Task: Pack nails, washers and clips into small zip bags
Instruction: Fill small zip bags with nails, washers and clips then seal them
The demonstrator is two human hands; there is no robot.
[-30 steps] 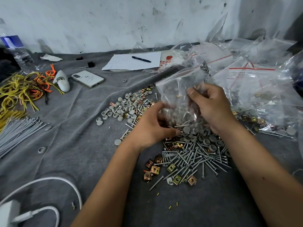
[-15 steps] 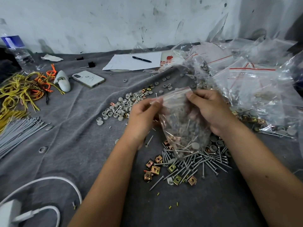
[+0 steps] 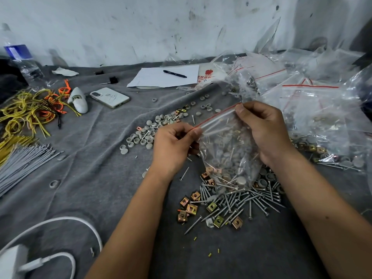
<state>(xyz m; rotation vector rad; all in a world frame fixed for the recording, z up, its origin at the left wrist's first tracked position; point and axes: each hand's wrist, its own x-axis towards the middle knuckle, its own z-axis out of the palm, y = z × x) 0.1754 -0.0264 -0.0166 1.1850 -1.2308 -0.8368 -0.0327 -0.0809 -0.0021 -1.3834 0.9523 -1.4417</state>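
Item: zip bag point(image 3: 227, 154), clear thin film, red-lined zip strip on top, part-filled with nails, washers, clips. Location: held just above loose nail pile point(image 3: 241, 200) on grey cloth point(image 3: 100, 178).

Left hand point(image 3: 173, 146): pinches strip's left end. Right hand point(image 3: 263, 131): pinches strip's right end, palm along bag's side.

Handling, judged: film soft, slippery; load bottom-heavy; nail points likely to pierce. Best hold: stiff strip, both ends.

A clear zip bag point(image 3: 227, 150) with a red-lined seal hung part-filled with hardware. Below lay loose nails point(image 3: 241, 200), brass-coloured clips point(image 3: 190, 208) and grey washers point(image 3: 147, 135).
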